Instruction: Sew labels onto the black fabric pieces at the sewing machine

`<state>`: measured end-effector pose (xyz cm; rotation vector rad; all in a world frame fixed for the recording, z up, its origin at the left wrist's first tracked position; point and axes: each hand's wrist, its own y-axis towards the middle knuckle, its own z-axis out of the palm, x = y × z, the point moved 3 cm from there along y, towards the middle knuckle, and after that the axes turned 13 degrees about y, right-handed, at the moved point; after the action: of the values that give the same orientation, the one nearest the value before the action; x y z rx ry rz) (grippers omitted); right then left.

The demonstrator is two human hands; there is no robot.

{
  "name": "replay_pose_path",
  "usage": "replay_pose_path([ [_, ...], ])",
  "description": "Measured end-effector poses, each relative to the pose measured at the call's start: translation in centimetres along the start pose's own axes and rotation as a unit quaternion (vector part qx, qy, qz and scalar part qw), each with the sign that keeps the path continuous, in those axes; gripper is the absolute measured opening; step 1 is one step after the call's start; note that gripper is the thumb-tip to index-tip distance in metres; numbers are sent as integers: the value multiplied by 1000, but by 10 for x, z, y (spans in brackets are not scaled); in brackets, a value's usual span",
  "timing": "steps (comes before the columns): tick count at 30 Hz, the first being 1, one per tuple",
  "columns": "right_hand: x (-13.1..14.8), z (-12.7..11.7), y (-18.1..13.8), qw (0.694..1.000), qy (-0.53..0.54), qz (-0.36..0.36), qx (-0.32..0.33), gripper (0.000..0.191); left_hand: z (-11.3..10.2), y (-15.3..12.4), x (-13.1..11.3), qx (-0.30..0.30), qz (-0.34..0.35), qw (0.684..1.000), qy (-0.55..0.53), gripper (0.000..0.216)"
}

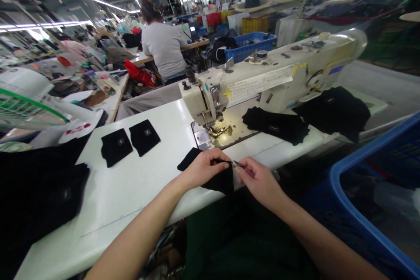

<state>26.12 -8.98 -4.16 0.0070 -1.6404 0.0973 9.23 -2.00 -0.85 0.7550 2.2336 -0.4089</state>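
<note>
Well, in the head view the left hand (210, 165) pinched the black cloth (220, 181) at the table's (131, 192) near edge; the right hand (262, 181) gripped a small tool (248, 172) against it, sewing machine (246, 76) looming beyond, blue basket (337, 181) crowding near right, black patches (116, 147) left.

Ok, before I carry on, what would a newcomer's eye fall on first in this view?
Probably the big pale sewing machine, standing on the white table from the middle toward the right. In front of it, the left hand holds a black cloth at the table's near edge, and the right hand grips a small tool. The bright blue basket at the right would likely stand out too.
</note>
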Motion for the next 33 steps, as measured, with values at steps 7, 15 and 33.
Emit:
replay_pose_path([
  [7, 3, -1, 2, 1000, -11, 0, 3, 17, 0, 0, 1, -3, -1, 1000, 3, 11],
  [15, 1, 1, 1, 1000, -28, -11, 0, 19, 1, 1, -4, -1, 13, 1000, 22, 10],
  [33, -4, 8, 4, 999, -18, 25, -41, 22, -1, 1, -4, -68, -47, 992, -99, 22],
])
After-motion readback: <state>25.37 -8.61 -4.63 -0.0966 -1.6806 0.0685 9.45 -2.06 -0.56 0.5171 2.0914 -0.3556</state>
